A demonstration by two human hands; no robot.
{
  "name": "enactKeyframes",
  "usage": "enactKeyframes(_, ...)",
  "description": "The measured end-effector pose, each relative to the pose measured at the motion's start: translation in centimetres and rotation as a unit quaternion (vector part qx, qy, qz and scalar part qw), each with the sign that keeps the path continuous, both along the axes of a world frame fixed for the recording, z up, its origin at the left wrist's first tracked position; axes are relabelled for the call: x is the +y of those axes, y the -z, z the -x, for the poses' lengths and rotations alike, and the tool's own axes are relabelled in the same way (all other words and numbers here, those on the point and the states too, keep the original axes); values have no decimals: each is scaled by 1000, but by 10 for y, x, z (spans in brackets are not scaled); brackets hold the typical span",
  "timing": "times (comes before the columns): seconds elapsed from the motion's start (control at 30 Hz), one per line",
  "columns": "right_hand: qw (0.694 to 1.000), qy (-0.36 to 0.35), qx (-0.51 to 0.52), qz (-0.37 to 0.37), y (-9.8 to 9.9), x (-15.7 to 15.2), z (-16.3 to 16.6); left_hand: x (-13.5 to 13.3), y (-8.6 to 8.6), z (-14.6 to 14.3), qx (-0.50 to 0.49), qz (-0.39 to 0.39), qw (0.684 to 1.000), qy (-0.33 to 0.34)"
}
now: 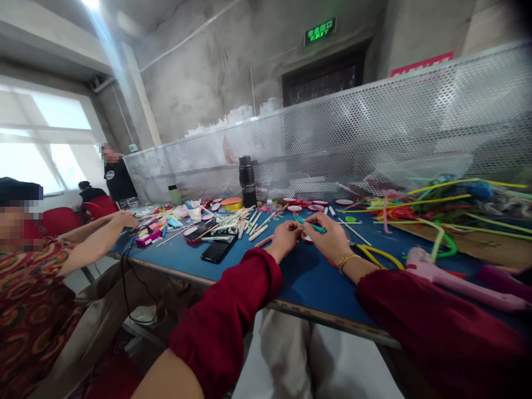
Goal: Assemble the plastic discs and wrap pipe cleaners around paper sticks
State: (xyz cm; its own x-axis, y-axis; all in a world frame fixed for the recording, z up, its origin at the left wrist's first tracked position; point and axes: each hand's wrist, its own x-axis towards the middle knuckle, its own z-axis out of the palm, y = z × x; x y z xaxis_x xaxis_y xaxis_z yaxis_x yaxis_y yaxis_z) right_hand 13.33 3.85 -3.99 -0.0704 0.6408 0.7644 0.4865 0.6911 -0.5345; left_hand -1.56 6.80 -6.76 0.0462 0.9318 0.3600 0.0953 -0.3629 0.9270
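Note:
My left hand (pixel 285 238) rests on the blue table (pixel 307 277) with its fingers curled in a pinch; what they hold is too small to make out. My right hand (pixel 330 235), with a gold bracelet at the wrist, is closed on a thin teal stick (pixel 312 225) that points left toward the left hand's fingertips. Both arms wear dark red sleeves. A wooden stick (pixel 264 241) lies just left of my left hand. A black phone (pixel 218 249) lies further left.
Sticks, red lids and a white cup clutter the table's far side around a black bottle (pixel 247 180). A pink glue gun (pixel 453 280) and coloured pipe cleaners (pixel 449 208) lie at the right. A perforated metal screen (pixel 374 127) backs the table. A seated person's arm (pixel 100 235) reaches in from the left.

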Motion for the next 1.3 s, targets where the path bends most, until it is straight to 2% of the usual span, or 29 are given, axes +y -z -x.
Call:
enactKeyframes(0.77,1000,7,-4,3,-1,-1,0,5,4,0,10,0,1000,-14)
enactKeyframes(1.3,1000,21,-1,6,-3,-1,1,11,10,4,35,-27,999,17)
